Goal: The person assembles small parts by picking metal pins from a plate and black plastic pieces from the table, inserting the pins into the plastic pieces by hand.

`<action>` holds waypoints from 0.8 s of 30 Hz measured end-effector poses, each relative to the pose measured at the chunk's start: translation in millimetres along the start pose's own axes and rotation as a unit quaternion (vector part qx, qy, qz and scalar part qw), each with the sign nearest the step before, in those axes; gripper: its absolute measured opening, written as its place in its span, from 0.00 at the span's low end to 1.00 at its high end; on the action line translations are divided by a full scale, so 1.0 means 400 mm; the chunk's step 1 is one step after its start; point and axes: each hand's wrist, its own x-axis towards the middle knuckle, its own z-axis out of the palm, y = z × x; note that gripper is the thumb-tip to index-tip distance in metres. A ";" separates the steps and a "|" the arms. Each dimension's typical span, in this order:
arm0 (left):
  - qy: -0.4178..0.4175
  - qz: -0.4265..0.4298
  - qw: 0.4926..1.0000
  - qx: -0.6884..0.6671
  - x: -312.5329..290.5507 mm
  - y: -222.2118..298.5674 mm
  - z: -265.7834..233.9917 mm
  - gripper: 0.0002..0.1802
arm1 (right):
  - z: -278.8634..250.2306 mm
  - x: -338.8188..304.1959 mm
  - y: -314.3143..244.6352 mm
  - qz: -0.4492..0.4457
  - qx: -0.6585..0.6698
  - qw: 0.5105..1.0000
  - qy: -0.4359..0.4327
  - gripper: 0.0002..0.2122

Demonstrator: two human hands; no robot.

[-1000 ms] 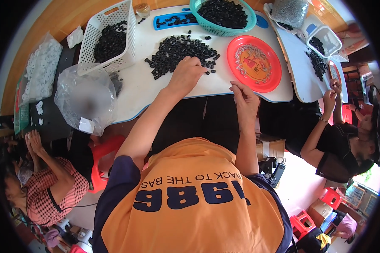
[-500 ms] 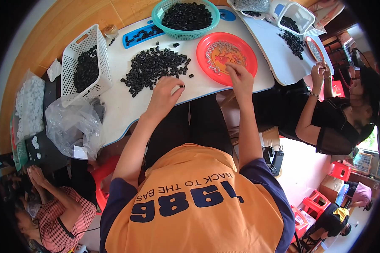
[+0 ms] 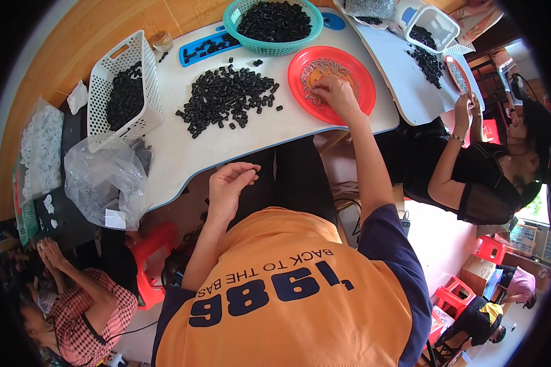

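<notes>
My right hand (image 3: 338, 96) is over a round red plate (image 3: 299, 104), fingers pinched down among small silvery pin-like pieces (image 3: 326, 64). Whether one is between the fingertips is hidden. My left hand (image 3: 231, 185) is off the front edge of the table, above my lap, with thumb and fingers pressed together. Anything it holds is too small to make out. Beyond it, a loose pile of short black plastic pieces (image 3: 223, 101) covers the middle of the white table (image 3: 171, 162). More black pieces fill a turquoise basket (image 3: 275, 49) behind the pile.
A white perforated basket (image 3: 151, 92) of black pieces stands left, with a clear plastic bag (image 3: 104, 183) near it. A blue tray (image 3: 193, 55) lies behind the pile. At right, a co-worker's hands (image 3: 466, 105) work beside another table (image 3: 404, 92); another person sits lower left.
My left hand has drawn back from the pile's edge toward my lap. My right hand has moved farther up and left over the plate, its fingertips now among the silvery pieces.
</notes>
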 end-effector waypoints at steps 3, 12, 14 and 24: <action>0.016 -0.026 0.986 -0.163 0.007 0.026 0.020 0.11 | -0.027 -0.013 -0.010 0.025 0.023 0.999 0.032 0.10; -0.002 -0.022 0.958 -0.286 0.010 0.096 0.017 0.12 | -0.032 -0.212 -0.560 -0.012 0.302 0.949 -0.095 0.08; -0.005 0.005 0.957 -0.291 0.002 0.107 0.028 0.12 | -0.035 -0.232 -0.635 -0.058 0.268 0.953 -0.127 0.07; 0.025 0.056 0.958 -0.280 -0.053 0.128 0.018 0.17 | 0.011 -0.265 -0.711 -0.079 0.185 0.975 -0.100 0.08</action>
